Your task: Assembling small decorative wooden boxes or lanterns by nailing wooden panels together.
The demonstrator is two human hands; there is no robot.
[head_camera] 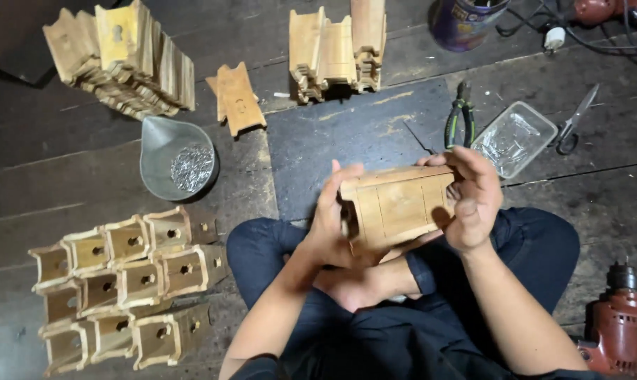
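Head view looks down on my crossed legs in dark trousers (403, 331), and just above my lap I hold a small wooden box (397, 205) between both hands. My left hand (332, 222) cups its left end, fingers wrapped around the edge and thumb up along the side. My right hand (473, 200) grips the right end, fingers curled over the top corner. Both hands are closed firmly on the box, so it hangs clear of the floor. To do this well, I judge I should keep the panels squeezed flush and the box steady against my knees, turning it slowly to check each joint.

On the floor at my left lie rows of finished boxes (121, 288), each with a round hole. At my right stands a red drill (617, 324). Farther out sit a metal bowl of nails (177, 160), pliers (459, 116), a clear plastic tray (514, 137) and scissors (573, 119). Beyond those are stacks of cut wooden pieces (125, 60).
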